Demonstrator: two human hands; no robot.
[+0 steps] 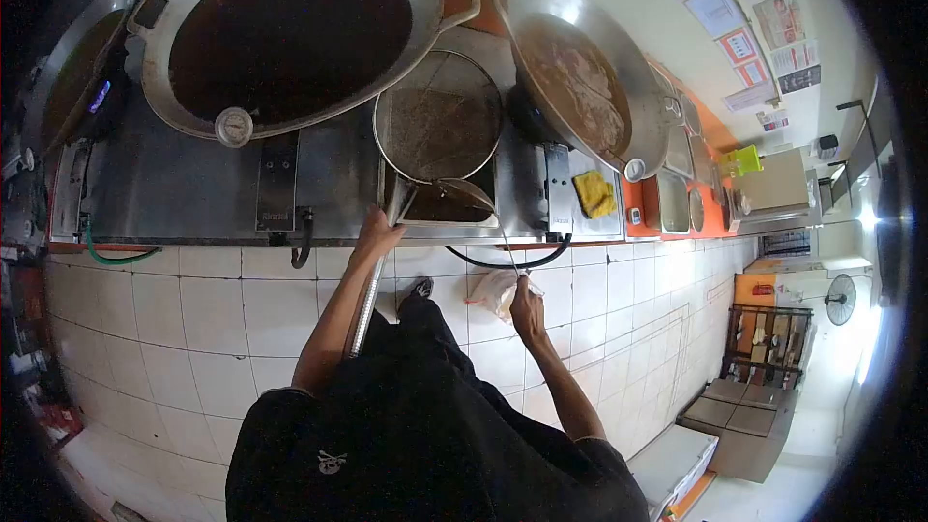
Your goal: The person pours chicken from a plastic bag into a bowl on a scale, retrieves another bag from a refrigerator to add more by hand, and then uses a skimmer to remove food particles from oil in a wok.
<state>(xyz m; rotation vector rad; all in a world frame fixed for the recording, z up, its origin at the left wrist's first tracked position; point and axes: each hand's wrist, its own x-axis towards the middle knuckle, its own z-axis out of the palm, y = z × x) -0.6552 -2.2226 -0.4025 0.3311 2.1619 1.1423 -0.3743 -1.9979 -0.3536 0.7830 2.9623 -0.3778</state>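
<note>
My left hand (380,235) is closed round the metal handle of a large round mesh strainer (438,121), whose basket lies over the counter between two big pans. In my right hand (526,307) is the thin handle of a ladle (468,195). The ladle's head is tilted at the strainer's near rim, above a rectangular opening (447,230) with dark contents in the counter. Behind and to the left stands a wide pan of dark liquid (290,34), with a dial thermometer (234,126) at its near rim.
At the right is a pan of brown, foamy liquid (574,77). A yellow cloth (594,194) lies near the counter's edge, beside metal trays (674,201). Another pan (81,72) stands at the far left. A plastic bag (495,294) is on the tiled floor below.
</note>
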